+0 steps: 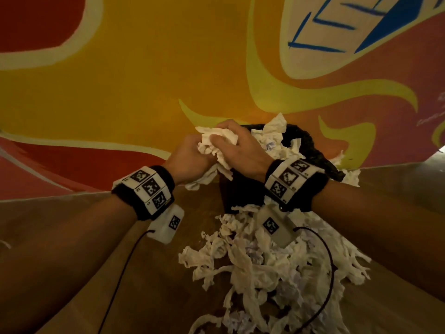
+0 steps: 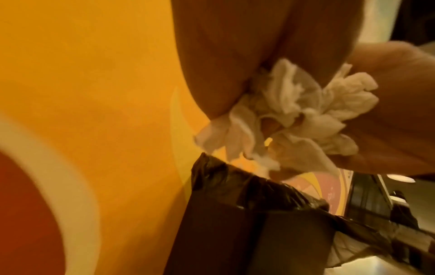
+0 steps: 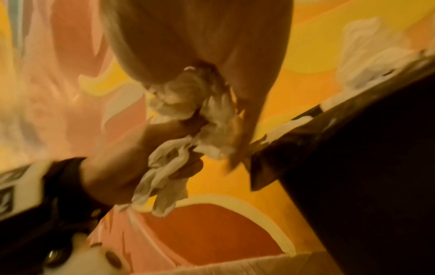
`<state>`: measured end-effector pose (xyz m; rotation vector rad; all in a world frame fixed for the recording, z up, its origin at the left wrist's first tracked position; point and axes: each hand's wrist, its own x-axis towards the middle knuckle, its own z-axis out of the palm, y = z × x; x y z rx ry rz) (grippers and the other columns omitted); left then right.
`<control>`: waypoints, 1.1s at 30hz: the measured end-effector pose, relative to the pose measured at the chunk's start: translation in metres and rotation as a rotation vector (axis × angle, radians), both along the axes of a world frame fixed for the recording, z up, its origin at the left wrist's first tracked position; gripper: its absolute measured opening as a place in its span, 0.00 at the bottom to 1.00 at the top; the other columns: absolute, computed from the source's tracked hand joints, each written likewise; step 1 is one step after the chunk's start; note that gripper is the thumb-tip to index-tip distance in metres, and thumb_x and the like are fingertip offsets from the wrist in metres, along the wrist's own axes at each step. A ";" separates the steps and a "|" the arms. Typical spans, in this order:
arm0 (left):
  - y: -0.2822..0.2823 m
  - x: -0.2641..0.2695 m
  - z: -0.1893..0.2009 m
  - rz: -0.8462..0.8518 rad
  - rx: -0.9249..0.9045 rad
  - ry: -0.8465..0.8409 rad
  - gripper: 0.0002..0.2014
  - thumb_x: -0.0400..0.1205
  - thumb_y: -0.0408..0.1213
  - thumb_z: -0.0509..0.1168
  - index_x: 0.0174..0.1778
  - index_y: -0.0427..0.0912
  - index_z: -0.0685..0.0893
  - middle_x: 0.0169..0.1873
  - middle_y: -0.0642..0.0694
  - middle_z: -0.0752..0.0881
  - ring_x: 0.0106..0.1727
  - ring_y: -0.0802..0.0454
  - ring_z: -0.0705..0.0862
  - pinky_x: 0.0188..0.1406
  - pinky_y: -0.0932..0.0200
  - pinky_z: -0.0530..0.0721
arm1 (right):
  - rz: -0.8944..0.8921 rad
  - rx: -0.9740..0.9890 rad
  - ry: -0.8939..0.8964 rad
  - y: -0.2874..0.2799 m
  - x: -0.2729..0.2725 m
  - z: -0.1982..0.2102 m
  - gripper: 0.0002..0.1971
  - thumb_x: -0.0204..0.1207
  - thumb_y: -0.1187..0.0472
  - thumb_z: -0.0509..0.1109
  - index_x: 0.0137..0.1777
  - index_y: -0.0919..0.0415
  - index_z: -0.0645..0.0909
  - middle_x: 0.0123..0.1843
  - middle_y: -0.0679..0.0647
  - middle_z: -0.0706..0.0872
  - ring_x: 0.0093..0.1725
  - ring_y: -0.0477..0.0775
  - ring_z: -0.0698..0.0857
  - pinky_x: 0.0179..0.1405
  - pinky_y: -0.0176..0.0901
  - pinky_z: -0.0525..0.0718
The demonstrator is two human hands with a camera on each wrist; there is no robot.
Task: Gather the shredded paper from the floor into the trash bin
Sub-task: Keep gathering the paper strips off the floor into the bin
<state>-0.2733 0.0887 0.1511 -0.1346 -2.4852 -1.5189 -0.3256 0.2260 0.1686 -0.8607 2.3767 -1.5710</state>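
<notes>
Both hands hold one wad of white shredded paper [image 1: 218,143] just above the left rim of the trash bin [image 1: 310,150], a dark bin lined with a black bag. My left hand [image 1: 192,156] grips the wad from the left, my right hand [image 1: 237,145] from the right and above. In the left wrist view the wad [image 2: 296,115] hangs over the bag's rim [image 2: 247,184]. The right wrist view shows the same wad [image 3: 193,119] pressed between both hands. More shreds fill the bin [image 1: 274,138]. A big pile of shredded paper [image 1: 269,268] lies on the floor in front of it.
The bin stands against a wall painted in yellow, red and pink [image 1: 144,68]. The brown floor [image 1: 72,237] runs left of the pile. Black cables [image 1: 330,261] hang from the wrist units over the pile. A few shreds lie on the bin's right side [image 1: 349,177].
</notes>
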 end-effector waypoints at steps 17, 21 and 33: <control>0.054 -0.085 0.032 0.210 -0.148 0.007 0.10 0.87 0.47 0.59 0.51 0.43 0.78 0.56 0.46 0.86 0.34 0.54 0.79 0.30 0.56 0.75 | -0.409 0.318 0.348 0.126 -0.115 0.008 0.10 0.73 0.50 0.70 0.49 0.48 0.72 0.37 0.50 0.80 0.32 0.50 0.79 0.27 0.41 0.73; 0.078 -0.102 0.009 0.096 -0.228 -0.156 0.19 0.85 0.59 0.53 0.54 0.46 0.70 0.55 0.46 0.73 0.48 0.48 0.75 0.44 0.52 0.75 | -0.338 0.564 0.231 0.134 -0.127 -0.003 0.18 0.77 0.44 0.65 0.62 0.50 0.69 0.55 0.58 0.77 0.55 0.64 0.78 0.45 0.50 0.78; 0.078 -0.101 0.004 -0.263 -0.599 -0.483 0.07 0.88 0.29 0.50 0.57 0.39 0.71 0.48 0.45 0.72 0.47 0.52 0.70 0.51 0.56 0.76 | -0.048 0.836 -0.166 0.118 -0.112 -0.020 0.29 0.88 0.56 0.49 0.84 0.61 0.42 0.73 0.70 0.70 0.52 0.61 0.78 0.53 0.50 0.74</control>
